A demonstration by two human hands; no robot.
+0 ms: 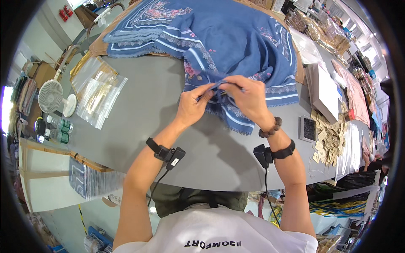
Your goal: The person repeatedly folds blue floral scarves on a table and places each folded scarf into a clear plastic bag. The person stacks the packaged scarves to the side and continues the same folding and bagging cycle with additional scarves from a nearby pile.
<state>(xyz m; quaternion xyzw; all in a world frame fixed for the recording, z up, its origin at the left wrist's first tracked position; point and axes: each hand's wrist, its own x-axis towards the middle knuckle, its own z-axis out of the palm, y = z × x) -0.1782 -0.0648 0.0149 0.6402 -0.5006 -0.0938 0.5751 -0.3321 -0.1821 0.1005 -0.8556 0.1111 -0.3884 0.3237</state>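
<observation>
A blue floral scarf [234, 34] with white stripes and a fringed edge is spread in loose folds over the far part of the grey table. My left hand [193, 104] pinches a bit of its cloth between thumb and fingers, just above the tabletop's middle. Close beside it on the right, my right hand [248, 96] grips the same raised part of the fabric, its fingertips partly hidden. A corner of the scarf hangs down below both hands. More folded blue cloth [133, 38] with the same pattern lies stacked at the far left.
Clear zip bags [99, 95], a white fan [50, 96] and plastic bottles [59, 136] are at the left. To the right lie a stack of white card [324, 95], a small dark-filled box [307, 128] and many paper tags [330, 136]. Packed bags [95, 180] fill a carton below left.
</observation>
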